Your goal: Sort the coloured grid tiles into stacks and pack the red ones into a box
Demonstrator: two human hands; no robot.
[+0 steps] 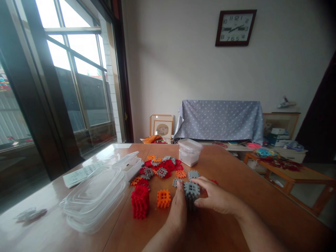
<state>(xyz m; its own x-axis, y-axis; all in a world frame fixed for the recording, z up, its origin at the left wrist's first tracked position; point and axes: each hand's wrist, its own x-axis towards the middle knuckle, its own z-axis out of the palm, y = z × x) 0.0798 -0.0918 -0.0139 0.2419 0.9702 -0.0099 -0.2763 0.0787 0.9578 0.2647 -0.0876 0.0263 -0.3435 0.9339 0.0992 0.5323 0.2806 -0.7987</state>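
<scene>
Left hand (179, 206) and right hand (216, 197) both pinching grey block cluster (191, 191), red stack (140, 201) nearby, wall clock (235, 27) numbered 1 to 12

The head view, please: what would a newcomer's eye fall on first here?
The left hand and right hand clasp a grey tile stack at centre. To its left stand a red tile stack and an orange tile, with loose tiles heaped behind. Clear lids lie piled further left.

Grey block assembly (191, 190) partly hidden behind left hand (178, 210) and right hand (215, 197). Print on paper sheet (82, 173) too small to read.
</scene>
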